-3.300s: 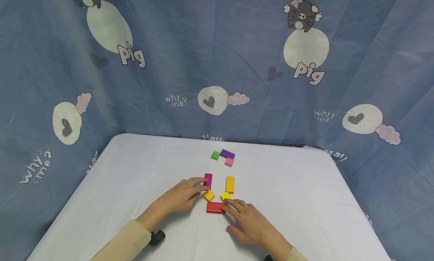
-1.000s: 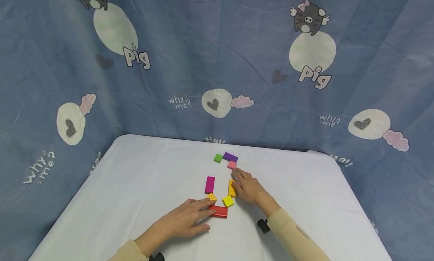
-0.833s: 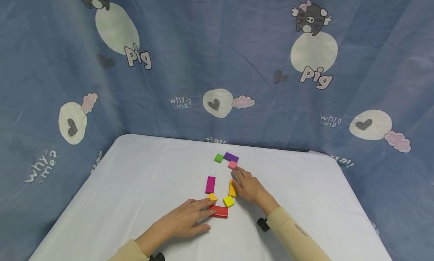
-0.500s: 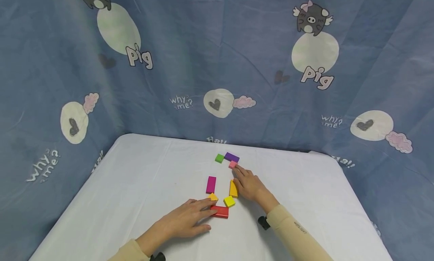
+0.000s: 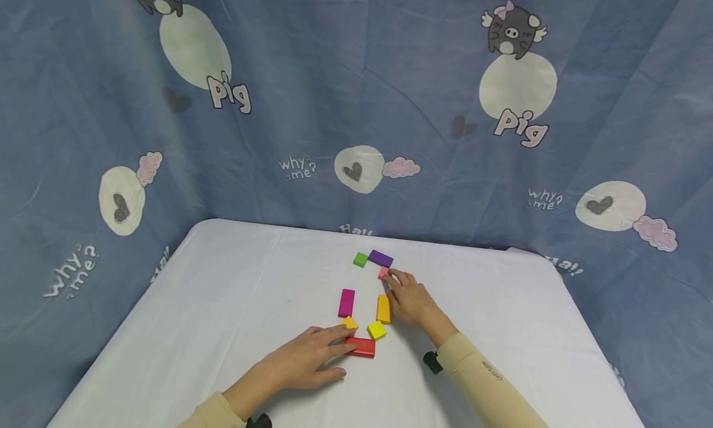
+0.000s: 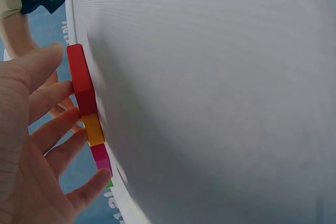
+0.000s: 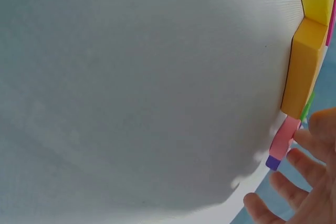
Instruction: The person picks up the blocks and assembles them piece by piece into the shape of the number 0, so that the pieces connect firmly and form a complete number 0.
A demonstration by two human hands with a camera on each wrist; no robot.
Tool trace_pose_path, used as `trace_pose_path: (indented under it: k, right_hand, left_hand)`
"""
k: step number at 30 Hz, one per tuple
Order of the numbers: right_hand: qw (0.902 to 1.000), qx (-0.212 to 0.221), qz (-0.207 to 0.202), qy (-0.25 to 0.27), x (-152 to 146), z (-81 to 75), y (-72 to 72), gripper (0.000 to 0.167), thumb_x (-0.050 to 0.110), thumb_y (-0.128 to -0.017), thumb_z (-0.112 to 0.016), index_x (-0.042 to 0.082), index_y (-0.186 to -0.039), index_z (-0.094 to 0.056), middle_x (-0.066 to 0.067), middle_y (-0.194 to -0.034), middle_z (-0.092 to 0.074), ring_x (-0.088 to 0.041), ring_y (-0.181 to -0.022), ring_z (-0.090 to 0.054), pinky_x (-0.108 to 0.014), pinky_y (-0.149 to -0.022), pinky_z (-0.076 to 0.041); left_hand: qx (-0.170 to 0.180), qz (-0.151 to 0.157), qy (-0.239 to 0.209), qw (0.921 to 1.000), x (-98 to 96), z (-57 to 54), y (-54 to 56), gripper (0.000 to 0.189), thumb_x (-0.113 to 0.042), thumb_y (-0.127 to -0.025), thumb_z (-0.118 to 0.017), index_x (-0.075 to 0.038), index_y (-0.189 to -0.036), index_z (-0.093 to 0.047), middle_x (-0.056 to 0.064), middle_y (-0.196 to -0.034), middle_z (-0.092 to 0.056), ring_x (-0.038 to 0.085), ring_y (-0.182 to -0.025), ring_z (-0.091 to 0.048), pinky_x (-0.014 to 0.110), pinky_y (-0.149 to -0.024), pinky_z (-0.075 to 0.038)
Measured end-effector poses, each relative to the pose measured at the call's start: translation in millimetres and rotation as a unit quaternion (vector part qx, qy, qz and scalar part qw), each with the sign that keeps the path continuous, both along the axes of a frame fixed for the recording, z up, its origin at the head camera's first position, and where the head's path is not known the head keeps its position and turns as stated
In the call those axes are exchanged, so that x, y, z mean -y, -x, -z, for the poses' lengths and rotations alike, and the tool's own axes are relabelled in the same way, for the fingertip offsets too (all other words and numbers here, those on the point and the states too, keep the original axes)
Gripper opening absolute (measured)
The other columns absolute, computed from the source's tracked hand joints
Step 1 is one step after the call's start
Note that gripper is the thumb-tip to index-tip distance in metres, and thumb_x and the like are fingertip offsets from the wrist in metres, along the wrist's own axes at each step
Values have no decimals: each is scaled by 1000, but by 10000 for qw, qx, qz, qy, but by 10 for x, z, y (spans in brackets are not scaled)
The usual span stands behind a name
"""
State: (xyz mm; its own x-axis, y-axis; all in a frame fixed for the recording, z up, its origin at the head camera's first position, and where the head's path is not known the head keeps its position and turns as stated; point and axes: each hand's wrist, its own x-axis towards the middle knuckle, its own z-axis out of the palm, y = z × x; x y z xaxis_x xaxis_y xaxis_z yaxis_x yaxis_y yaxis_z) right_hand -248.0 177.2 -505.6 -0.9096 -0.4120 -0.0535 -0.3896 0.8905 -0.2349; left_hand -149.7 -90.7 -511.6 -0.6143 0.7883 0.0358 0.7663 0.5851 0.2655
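My left hand (image 5: pixel 306 360) rests with fingers extended on the red block (image 5: pixel 364 348) and against the small orange block (image 5: pixel 348 322), partly covering both. Further out, my right hand (image 5: pixel 413 301) has its fingertips at the small pink block (image 5: pixel 382 273), covering its right side. In the right wrist view a finger touches the pink block (image 7: pixel 285 136) from the side, other fingers spread loosely. Beside that hand's thumb lies a long amber block (image 5: pixel 383 309). A yellow block (image 5: pixel 377 330) sits between it and the red one. The magenta block (image 5: pixel 346 303) lies opposite the amber one.
A purple block (image 5: pixel 381 258) and a green block (image 5: pixel 361 259) touch or nearly touch beyond the pink one. All lie on a white cloth-covered table (image 5: pixel 501 329). A blue printed curtain (image 5: pixel 289 106) hangs behind it.
My right hand has gone from the red and yellow blocks out to the pink block, which has just shifted slightly nearer. My left hand has come back from the magenta block to the red one.
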Motion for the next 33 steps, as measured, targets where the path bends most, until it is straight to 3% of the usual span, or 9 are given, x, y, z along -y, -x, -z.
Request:
trace_pose_path:
  k: [14,33]
  right_hand:
    - [9998,-159,-60,98,-32,-15,-26,43,23,-102,-50,17,-144,-50,-11,-143,-45,-33,-133,-38,-53,-103,-39]
    - [9999,82,30,111,-23,-23,0,41,26,-103,-49,18,-142,-51,-12,-149,-41,-34,-135,-36,-55,-105,-35]
  left_hand:
    - [103,-2,43,9999,0,-9,-2,52,-47,-96,-57,-21,-142,-54,1,-152,-40,18,-137,-38,46,-101,-42]
    - [389,-144,194,9990,-24,-7,14,55,-48,-94,-60,-26,-143,-52,-2,-153,-38,16,-138,-37,46,-102,-41]
